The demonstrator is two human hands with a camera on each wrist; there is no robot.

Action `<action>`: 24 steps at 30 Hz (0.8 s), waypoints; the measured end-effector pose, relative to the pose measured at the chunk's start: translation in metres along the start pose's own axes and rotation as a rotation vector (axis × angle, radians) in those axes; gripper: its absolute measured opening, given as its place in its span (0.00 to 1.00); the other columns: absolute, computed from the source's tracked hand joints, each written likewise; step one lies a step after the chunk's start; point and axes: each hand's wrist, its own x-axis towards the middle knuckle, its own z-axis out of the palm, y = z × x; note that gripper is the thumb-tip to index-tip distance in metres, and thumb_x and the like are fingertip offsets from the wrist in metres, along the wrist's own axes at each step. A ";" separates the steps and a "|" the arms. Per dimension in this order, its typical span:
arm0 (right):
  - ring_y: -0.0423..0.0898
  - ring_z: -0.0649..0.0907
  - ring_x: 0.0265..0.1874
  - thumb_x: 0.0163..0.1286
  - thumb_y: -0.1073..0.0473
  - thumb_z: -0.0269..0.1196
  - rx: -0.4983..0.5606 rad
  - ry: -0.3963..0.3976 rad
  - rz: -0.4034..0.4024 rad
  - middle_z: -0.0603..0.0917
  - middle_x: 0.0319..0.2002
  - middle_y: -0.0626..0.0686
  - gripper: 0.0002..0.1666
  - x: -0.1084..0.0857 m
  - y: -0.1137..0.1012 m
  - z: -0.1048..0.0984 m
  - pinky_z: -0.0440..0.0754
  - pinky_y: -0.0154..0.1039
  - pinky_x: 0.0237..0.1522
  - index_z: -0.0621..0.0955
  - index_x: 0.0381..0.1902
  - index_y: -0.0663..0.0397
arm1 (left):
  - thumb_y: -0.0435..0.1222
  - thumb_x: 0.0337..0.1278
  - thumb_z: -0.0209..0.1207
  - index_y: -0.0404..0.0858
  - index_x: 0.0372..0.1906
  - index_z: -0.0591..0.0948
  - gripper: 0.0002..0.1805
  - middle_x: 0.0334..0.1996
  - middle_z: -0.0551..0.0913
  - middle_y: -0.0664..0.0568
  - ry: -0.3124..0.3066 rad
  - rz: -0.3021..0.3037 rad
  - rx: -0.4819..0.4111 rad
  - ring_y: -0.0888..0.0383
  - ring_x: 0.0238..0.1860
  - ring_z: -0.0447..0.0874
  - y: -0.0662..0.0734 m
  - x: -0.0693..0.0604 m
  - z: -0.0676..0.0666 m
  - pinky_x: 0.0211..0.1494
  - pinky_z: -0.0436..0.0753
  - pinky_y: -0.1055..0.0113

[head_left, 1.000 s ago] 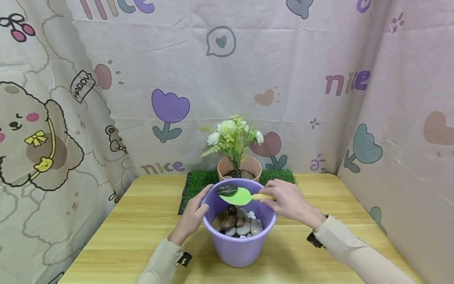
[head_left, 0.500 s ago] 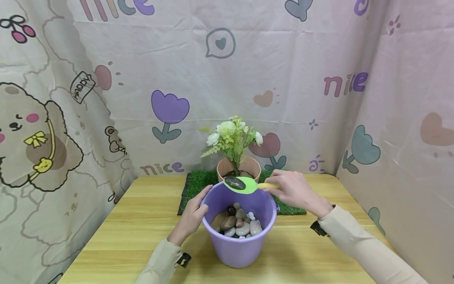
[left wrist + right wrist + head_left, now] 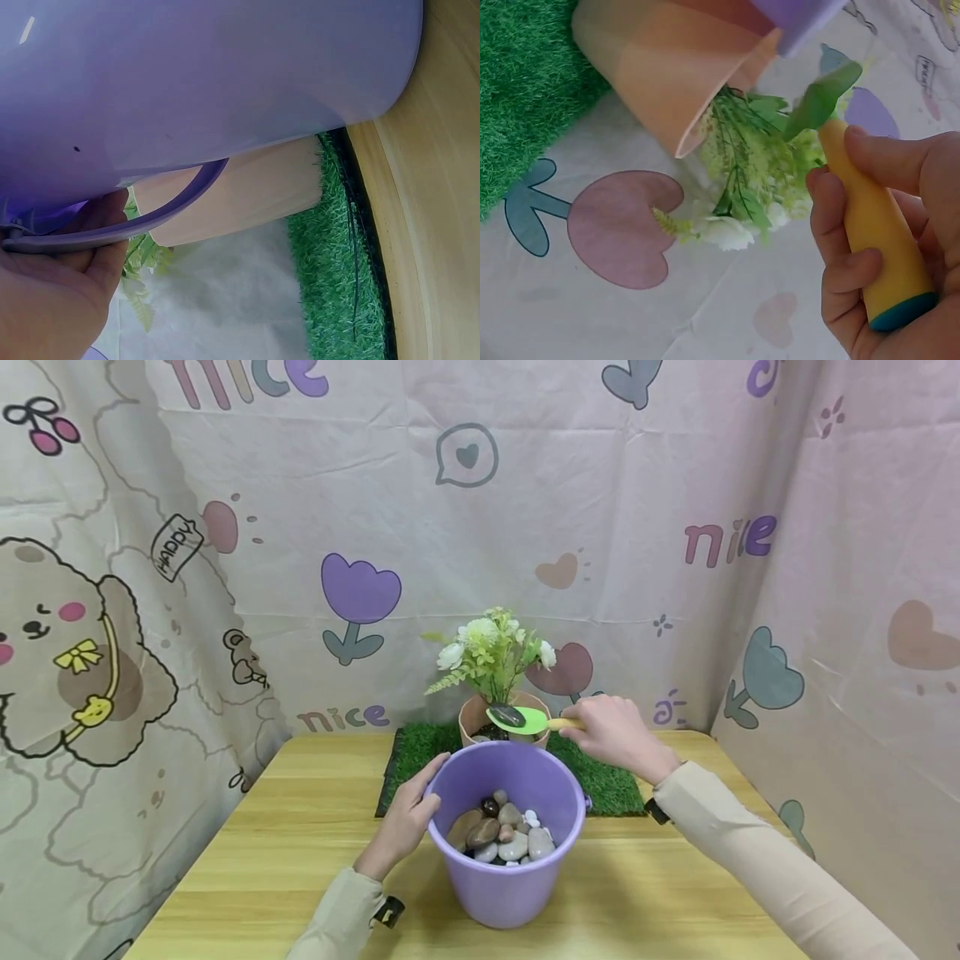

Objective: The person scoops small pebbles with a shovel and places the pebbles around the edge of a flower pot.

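My left hand grips the left rim of a purple bucket, which stands on the table with several brown, grey and white stones inside. In the left wrist view the fingers lie by the rim and the bucket's handle. My right hand holds a small garden trowel by its yellow handle. On its green blade lies a dark oval stone. The blade is over the peach flowerpot, which holds white artificial flowers and stands behind the bucket.
A mat of artificial grass lies under and around the flowerpot. The wooden table spreads to both sides of the bucket. A printed cloth hangs behind and at the sides.
My right hand has raised the trowel with the dark stone out of the bucket and moved it away from me, over the flowerpot. The left hand has stayed on the rim.
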 end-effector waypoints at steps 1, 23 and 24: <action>0.40 0.72 0.16 0.63 0.51 0.67 -0.007 -0.009 0.004 0.79 0.20 0.42 0.10 0.003 -0.001 0.002 0.67 0.35 0.16 0.88 0.39 0.46 | 0.27 0.54 0.45 0.39 0.73 0.66 0.36 0.67 0.74 0.43 0.001 -0.002 -0.003 0.48 0.60 0.79 0.000 0.000 0.000 0.56 0.81 0.63; 0.44 0.70 0.14 0.63 0.48 0.67 -0.081 -0.171 0.019 0.66 0.11 0.44 0.26 0.060 -0.024 0.043 0.66 0.39 0.16 0.71 0.10 0.45 | 0.27 0.56 0.44 0.41 0.74 0.64 0.36 0.67 0.73 0.43 -0.015 -0.007 -0.003 0.47 0.61 0.78 -0.002 0.000 0.000 0.56 0.81 0.64; 0.44 0.70 0.14 0.63 0.48 0.67 -0.078 -0.172 0.010 0.66 0.11 0.44 0.26 0.061 -0.025 0.044 0.66 0.39 0.16 0.71 0.10 0.45 | 0.28 0.56 0.44 0.41 0.74 0.64 0.36 0.67 0.73 0.44 -0.016 -0.010 -0.003 0.47 0.61 0.78 -0.002 -0.001 0.000 0.56 0.81 0.64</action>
